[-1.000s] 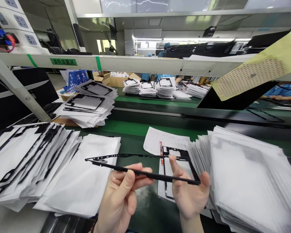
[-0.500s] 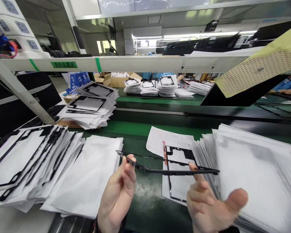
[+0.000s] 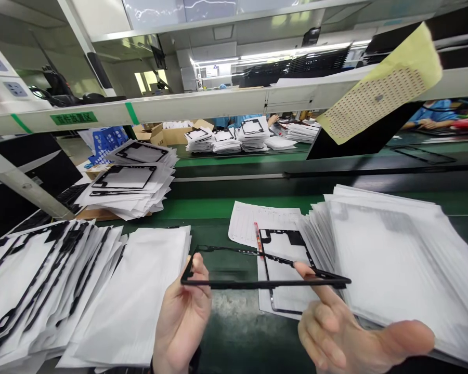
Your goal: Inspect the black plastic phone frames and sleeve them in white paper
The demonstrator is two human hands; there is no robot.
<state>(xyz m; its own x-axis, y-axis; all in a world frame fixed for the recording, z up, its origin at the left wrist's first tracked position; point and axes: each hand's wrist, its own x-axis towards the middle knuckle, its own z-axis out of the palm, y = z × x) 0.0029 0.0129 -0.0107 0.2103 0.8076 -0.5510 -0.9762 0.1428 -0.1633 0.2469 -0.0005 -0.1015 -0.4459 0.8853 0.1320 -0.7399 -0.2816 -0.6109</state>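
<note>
The left hand (image 3: 185, 311) is closed on one end of a thin black frame (image 3: 253, 284), its exact grip partly hidden. The frame stretches across to the right hand (image 3: 341, 324), whose thumb and index finger stand apart; whether that fingertip touches the far bar is unclear. Just beyond the right hand, a second frame (image 3: 296, 237) and a white stack (image 3: 390, 265) are partly covered.

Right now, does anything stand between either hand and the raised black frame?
Nothing visible does. The left hand holds the black frame by its left end; the right hand reaches its right end, though exact contact is hard to tell. The second frame lies lower down, behind, not in between.
</note>
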